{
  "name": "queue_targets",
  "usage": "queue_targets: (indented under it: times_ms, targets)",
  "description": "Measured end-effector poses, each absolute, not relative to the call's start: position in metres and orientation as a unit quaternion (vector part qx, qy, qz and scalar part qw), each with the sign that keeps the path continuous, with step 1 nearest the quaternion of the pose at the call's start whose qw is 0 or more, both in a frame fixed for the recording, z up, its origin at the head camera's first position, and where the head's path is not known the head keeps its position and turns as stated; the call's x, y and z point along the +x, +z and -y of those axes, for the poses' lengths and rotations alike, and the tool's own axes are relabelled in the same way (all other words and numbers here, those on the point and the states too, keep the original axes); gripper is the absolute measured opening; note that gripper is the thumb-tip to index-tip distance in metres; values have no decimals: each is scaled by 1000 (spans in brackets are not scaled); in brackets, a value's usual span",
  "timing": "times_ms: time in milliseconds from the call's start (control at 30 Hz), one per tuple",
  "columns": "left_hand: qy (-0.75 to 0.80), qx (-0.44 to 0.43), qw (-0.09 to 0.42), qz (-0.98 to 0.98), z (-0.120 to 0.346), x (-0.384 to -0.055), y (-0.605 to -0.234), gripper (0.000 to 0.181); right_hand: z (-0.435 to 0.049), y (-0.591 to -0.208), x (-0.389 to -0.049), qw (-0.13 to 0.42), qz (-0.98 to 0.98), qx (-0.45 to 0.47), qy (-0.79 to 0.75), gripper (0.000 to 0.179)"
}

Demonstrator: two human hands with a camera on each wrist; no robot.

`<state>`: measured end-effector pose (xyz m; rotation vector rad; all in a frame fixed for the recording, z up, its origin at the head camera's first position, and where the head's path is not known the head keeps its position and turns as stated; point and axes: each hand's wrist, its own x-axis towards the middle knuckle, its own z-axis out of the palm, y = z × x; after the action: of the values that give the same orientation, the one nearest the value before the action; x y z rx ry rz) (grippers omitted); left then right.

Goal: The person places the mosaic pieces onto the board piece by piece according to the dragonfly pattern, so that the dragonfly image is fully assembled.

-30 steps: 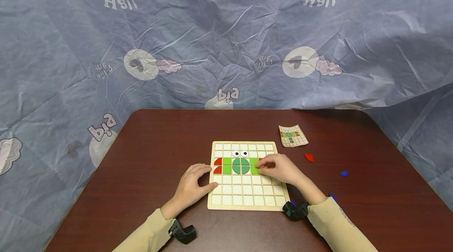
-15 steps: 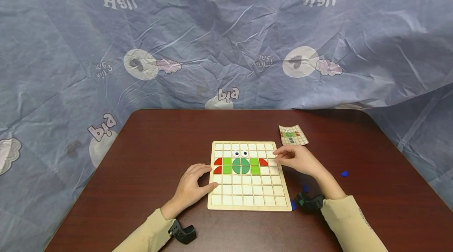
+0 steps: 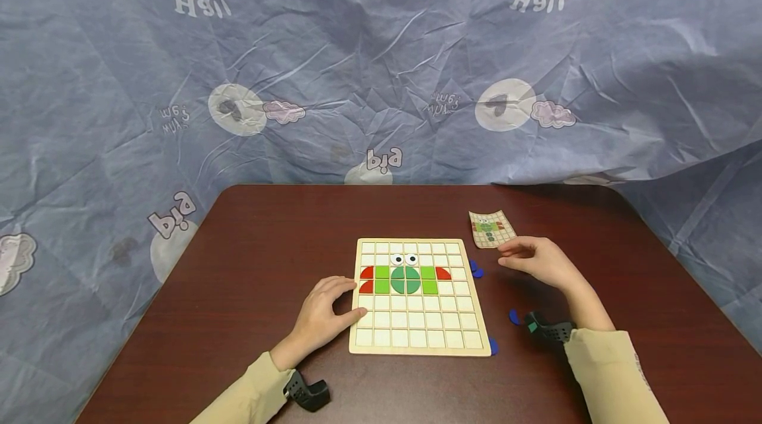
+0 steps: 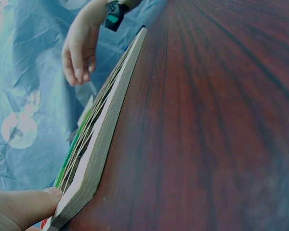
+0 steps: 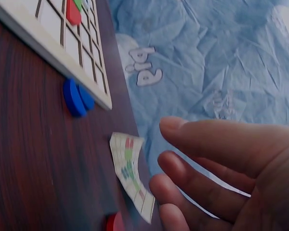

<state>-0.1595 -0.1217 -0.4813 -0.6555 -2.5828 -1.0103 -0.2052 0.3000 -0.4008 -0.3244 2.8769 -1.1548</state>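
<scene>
"Since the earlier frame, the right hand (image 3: 538,260) had moved away from the right edge of the board (image 3: 415,303), and two blue pieces (image 3: 473,266) had come into view beside that edge."

"Did it grip anything?"

"Nothing showed in its grasp. Its fingers were loosely bent, their tips apart from the thumb, close to the lower right corner of the card (image 3: 491,230), right of centre in the head view. Whether they touched the card, I couldn't tell."

"What about the left hand (image 3: 321,311)?"

"Relaxed, with its thumb resting over the left edge of the board and its fingers beside that edge."

"Where exactly was the board?"

"Flat on the table (image 3: 286,232), below the centre of the head view. It bore two eyes (image 3: 397,259) above a green circle (image 3: 399,274), with green squares (image 3: 381,272) either side, two red pieces (image 3: 366,273) at left and one at right."

"Anything loose?"

"One blue piece lay beside the right wrist's black band (image 3: 550,329), and another at the board's lower right corner. At the bottom of the right wrist view, a loose red piece (image 5: 114,222) sat near the card."
</scene>
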Motion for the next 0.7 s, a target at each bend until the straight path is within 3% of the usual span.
queue_targets:
  times_ms: [700]
  targets:
    - [-344,-222,141,901,122,-159,-482,48,-330,-423,-211,30,-940,-29,-338,45]
